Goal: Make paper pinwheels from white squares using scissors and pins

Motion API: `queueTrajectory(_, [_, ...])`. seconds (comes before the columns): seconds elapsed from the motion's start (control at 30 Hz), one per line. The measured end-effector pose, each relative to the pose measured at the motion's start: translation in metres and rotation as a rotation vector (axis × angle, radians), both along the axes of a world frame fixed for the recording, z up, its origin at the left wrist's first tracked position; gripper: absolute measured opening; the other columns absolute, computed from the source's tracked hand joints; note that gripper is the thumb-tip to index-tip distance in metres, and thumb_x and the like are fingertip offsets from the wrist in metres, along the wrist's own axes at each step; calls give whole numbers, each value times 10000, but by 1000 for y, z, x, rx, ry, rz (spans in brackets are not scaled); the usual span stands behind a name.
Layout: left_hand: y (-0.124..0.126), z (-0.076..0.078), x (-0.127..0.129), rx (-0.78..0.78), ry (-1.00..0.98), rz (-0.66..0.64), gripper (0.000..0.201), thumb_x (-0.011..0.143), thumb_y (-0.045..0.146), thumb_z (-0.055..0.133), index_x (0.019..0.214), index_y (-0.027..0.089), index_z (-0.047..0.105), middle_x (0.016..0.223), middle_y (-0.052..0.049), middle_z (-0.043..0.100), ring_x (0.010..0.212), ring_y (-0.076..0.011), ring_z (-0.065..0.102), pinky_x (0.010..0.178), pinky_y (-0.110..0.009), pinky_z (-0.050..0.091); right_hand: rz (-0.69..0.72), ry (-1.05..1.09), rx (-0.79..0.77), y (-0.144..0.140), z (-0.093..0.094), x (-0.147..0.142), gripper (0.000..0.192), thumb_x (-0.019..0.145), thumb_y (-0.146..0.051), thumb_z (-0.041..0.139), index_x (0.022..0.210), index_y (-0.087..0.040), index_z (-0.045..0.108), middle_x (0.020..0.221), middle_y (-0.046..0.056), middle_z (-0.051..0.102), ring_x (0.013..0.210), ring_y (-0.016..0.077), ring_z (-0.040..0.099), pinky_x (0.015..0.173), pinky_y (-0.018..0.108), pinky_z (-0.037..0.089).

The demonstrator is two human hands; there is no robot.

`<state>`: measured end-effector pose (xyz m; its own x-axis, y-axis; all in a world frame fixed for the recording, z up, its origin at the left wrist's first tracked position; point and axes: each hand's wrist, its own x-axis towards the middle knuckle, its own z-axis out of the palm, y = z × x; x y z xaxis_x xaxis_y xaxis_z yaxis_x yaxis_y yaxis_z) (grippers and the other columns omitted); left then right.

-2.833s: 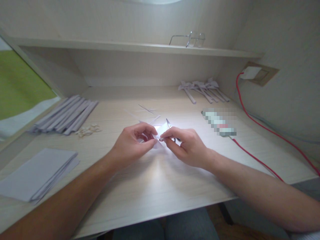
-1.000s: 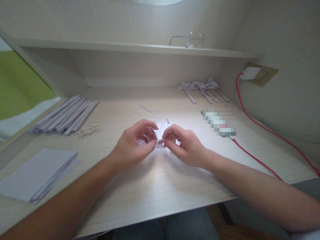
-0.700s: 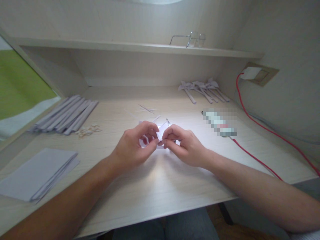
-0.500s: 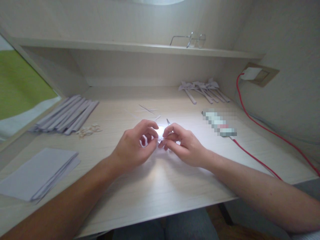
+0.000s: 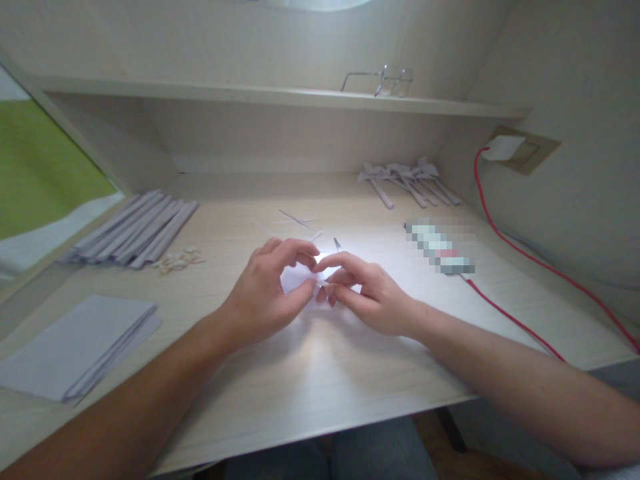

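Both hands meet over the middle of the desk, fingertips pinched around a small piece of white paper [image 5: 294, 278]. My left hand [image 5: 267, 290] is closed on it with thumb and fingers, the paper showing inside the curl of the hand. Against it, my right hand [image 5: 375, 293] pinches the paper's twisted-looking end. Glare and the fingers hide most of its shape. Just beyond the right fingers, a pointed metal tip [image 5: 337, 245] sticks out; the rest of that tool is covered. Thin white paper strips [image 5: 300, 220] lie farther back.
Rolled paper tubes [image 5: 135, 230] lie at left beside a pile of pale rubber bands [image 5: 180, 260]. Folded paper sheets [image 5: 80, 347] sit in front. Paper sticks with folded tops [image 5: 400, 177] are at back right. A blurred phone [image 5: 440, 248] has a red cable [image 5: 515, 320]. Glasses [image 5: 385, 81] rest on the shelf.
More white paper now shows inside the curl of my left hand. The fingers of my right hand have shifted slightly, and its index finger reaches closer to the left hand.
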<state>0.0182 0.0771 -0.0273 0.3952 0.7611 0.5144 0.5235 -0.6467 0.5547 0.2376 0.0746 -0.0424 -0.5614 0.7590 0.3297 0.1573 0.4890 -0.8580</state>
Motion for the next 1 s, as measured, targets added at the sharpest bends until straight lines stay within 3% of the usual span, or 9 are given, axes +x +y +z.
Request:
queueTrajectory(0.17, [0,-3,1,-23,3,-21,273,874,163,660,1138,226,627,1081,-56,712,1009,-223,679,940,-391,505,-9,-65,52,0,0,0,277,923,-95,553,1167,-202,627,900,25,748,806,161,720,769,324,560])
queueTrajectory(0.37, [1,0,1,-18,2,0,234,824,123,665,1034,225,665,983,-27,703,931,-206,651,859,-344,494,-53,-120,39,0,1,1,230,917,-106,552,1123,-203,589,882,29,772,813,165,729,721,298,546])
queueTrajectory(0.53, [12,0,-5,109,-38,325,191,809,153,684,985,227,663,971,-43,678,919,-229,604,863,-370,471,-100,-132,16,0,3,0,163,920,-130,562,1066,-200,578,853,31,789,741,144,718,676,274,528])
queueTrajectory(0.63, [22,-2,-10,9,-72,417,243,799,257,738,1032,216,685,1017,-55,707,916,-236,631,823,-356,484,-112,-121,-17,-1,3,-1,155,918,-128,558,1054,-198,580,860,34,794,734,139,721,661,265,528])
queueTrajectory(0.73, [28,-5,-12,-195,-128,376,156,807,294,727,933,202,732,883,-31,735,782,-207,650,686,-302,467,-124,-92,-48,0,1,-1,156,910,-124,564,1047,-195,583,865,37,794,726,140,722,663,269,543])
queueTrajectory(0.8, [28,-7,-12,-247,-153,327,80,821,264,700,847,203,744,782,-8,722,688,-180,622,635,-284,441,-124,-57,-85,2,-1,-1,160,902,-126,579,1046,-195,582,860,37,793,713,142,723,663,275,555])
queueTrajectory(0.9, [24,-7,-11,-200,-147,285,74,825,212,679,827,211,753,782,-1,716,696,-170,611,647,-278,438,-133,23,-201,7,-5,-1,135,910,-162,600,1040,-195,582,868,49,797,711,152,732,661,286,570])
queueTrajectory(1.0, [20,-7,-10,-52,-56,252,105,822,173,680,854,217,769,825,-21,696,801,-190,621,689,-281,443,-141,101,-341,11,-7,-2,88,918,-201,609,1000,-190,583,866,66,797,688,161,738,654,301,585])
